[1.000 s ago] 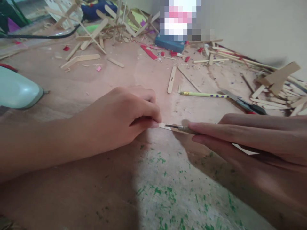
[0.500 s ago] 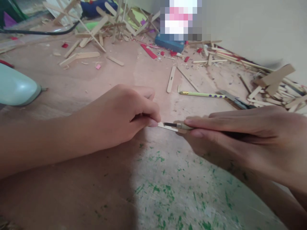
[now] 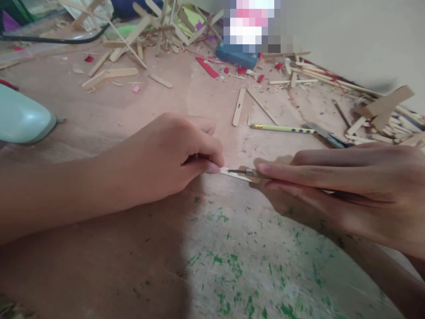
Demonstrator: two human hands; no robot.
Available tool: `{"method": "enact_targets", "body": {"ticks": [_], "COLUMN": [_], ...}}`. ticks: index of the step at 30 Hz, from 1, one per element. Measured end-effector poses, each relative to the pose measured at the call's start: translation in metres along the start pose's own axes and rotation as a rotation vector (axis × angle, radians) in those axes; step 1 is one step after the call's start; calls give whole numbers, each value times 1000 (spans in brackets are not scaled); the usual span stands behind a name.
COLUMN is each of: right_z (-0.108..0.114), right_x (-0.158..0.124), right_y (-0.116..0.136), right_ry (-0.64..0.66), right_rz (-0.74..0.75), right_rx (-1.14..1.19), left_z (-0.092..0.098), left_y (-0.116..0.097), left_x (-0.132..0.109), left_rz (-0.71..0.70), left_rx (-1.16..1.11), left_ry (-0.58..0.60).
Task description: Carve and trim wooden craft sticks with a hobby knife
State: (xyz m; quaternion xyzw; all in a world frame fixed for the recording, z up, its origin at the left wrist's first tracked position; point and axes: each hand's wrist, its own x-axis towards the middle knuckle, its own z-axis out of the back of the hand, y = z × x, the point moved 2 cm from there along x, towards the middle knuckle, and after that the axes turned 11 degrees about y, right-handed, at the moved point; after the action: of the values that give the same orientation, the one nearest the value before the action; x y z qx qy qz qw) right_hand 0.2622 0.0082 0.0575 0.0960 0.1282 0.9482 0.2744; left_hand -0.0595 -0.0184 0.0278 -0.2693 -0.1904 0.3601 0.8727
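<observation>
Thumb and bent fingers of my left hand [image 3: 186, 153] pinch one end of a flat wooden craft stick [image 3: 239, 176] lying low over the table. My right hand [image 3: 345, 190] is closed around the handle of a thin craft knife [image 3: 244, 172]. Its dark, narrow tip touches or sits just above the stick, close to my left thumb. Fingers and shadow cover parts of the stick and the knife handle.
Beyond my hands lie a yellow pencil [image 3: 282, 128], a grey-bladed cutter [image 3: 327, 135] and a loose craft stick [image 3: 238, 107]. A pale rounded tool [image 3: 25, 115] is at left. Stick structures [image 3: 159, 31] stand behind; a stick pile [image 3: 388, 124] is at right.
The knife tip has shifted very slightly along the stick, and my right hand has moved a little. My left hand keeps its pinch. The whole view has shifted slightly.
</observation>
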Motion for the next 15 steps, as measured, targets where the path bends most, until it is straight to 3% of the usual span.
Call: {"method": "enact_targets", "body": {"ticks": [3,15], "right_z": [-3,-9], "right_x": [3,11], "right_y": [11,16], "right_ry": [8,94], "right_rz": [79,-265], "right_rx": [37,452], "left_z": [-1,1], "left_y": [0,-1], "left_x": [-1,-1], "left_rz": [2,5], "left_rx": [10,4], "left_ry": [1,19]}}
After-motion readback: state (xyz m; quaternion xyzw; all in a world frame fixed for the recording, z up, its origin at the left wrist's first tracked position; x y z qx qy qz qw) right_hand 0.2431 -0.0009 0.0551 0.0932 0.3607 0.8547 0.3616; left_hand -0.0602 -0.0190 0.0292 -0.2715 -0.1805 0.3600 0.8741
